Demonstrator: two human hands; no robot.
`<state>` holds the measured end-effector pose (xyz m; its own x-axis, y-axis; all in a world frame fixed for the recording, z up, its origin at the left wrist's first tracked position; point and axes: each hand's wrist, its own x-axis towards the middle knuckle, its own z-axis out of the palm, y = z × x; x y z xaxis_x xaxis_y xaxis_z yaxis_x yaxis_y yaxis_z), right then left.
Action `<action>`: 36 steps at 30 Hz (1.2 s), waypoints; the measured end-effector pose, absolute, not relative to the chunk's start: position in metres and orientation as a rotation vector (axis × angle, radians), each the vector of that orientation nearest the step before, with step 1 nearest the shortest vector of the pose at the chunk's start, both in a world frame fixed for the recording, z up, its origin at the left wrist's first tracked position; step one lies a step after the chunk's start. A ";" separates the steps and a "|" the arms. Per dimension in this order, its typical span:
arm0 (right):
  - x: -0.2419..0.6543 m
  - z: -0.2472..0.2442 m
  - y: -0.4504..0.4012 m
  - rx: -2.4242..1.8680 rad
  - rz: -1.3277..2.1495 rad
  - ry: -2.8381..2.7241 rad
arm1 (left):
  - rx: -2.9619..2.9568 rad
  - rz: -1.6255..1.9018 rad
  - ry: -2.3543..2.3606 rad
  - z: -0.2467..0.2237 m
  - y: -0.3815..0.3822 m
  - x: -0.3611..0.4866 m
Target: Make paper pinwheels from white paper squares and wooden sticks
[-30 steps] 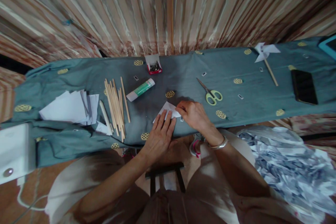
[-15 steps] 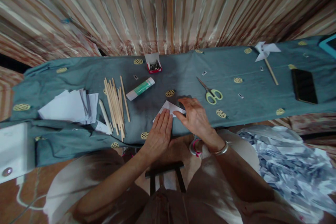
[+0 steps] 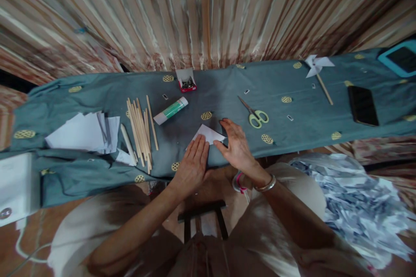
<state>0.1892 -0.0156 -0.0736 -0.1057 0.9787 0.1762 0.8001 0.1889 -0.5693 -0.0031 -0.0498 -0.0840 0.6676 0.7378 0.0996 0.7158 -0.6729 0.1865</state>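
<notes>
A small white sheet of paper, folded to a triangle, lies flat on the cloth near the table's front edge. My left hand rests on its left part with the fingers stretched out, covering the lower left. At its right corner is my right hand, thumb and fingers apart, holding nothing. Whether the right fingertips touch the paper I cannot tell. Green-handled scissors lie to the right of my right hand. Beyond my left hand lies a green and white glue stick.
Left are wooden sticks, a white pen-like tool and stacked paper. An open red box of small metal pieces stands behind. Right are a paper pinwheel, a phone and a blue-framed tablet. Paper scraps lie lower right.
The view has shifted slightly, so most things on the table appear a little further left. My right hand has drawn slightly away from the folded paper; my left hand stays flat on it.
</notes>
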 end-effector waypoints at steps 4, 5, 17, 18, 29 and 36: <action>0.199 -0.076 -0.015 -1.661 0.472 -1.921 | 2.726 0.244 1.235 -0.084 -0.053 -0.014; 0.201 -0.077 -0.015 -1.661 0.476 -1.911 | 2.725 0.240 1.246 -0.084 -0.054 -0.017; 0.216 -0.081 -0.011 -1.594 0.496 -1.889 | 2.717 0.281 1.357 -0.083 -0.070 -0.056; 0.217 -0.081 -0.011 -1.591 0.496 -1.895 | 2.720 0.296 1.367 -0.083 -0.072 -0.058; 0.221 -0.078 -0.005 -1.537 0.533 -1.901 | 2.501 0.530 1.467 -0.073 -0.070 -0.065; 0.205 -0.071 0.002 -1.471 0.689 -1.952 | 2.085 0.699 1.408 -0.061 -0.015 -0.035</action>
